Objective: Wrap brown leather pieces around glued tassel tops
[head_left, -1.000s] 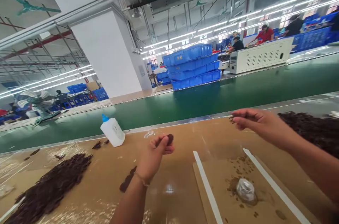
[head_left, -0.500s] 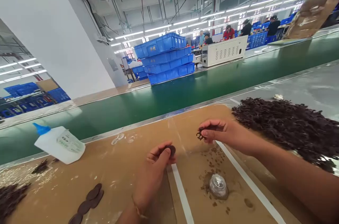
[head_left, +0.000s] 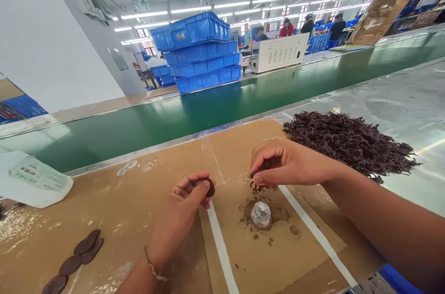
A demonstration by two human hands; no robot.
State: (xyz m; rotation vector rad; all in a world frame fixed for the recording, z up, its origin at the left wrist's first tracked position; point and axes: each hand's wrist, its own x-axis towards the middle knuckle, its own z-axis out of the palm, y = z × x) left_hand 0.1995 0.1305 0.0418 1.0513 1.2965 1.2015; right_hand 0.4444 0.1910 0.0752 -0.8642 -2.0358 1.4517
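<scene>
Between the thumb and fingers of my left hand (head_left: 189, 196) is a dark brown disc (head_left: 211, 188), held on edge. My right hand (head_left: 278, 164) pinches a small dark branched piece (head_left: 256, 186), mostly hidden by the fingers, above the cardboard. Just below it stands a small clear dome-shaped cup (head_left: 261, 215) with a pale, glossy surface, ringed by brown smudges. Several more brown discs (head_left: 71, 265) lie overlapping in a row at lower left. Past my right wrist rises a heap of dark branched pieces (head_left: 347, 141).
A cardboard sheet (head_left: 167, 233) with white tape strips (head_left: 220, 247) covers the worktop. A white bottle (head_left: 33, 180) lies at the left. Beyond runs a green conveyor belt (head_left: 139, 120), with stacked blue crates (head_left: 205, 53) and a cream machine (head_left: 278, 53) behind. People work farther back.
The view has shifted, so the crates and heap sit farther left. My right hand has come down closer to the clear cup with the branched piece. My left hand still holds the disc.
</scene>
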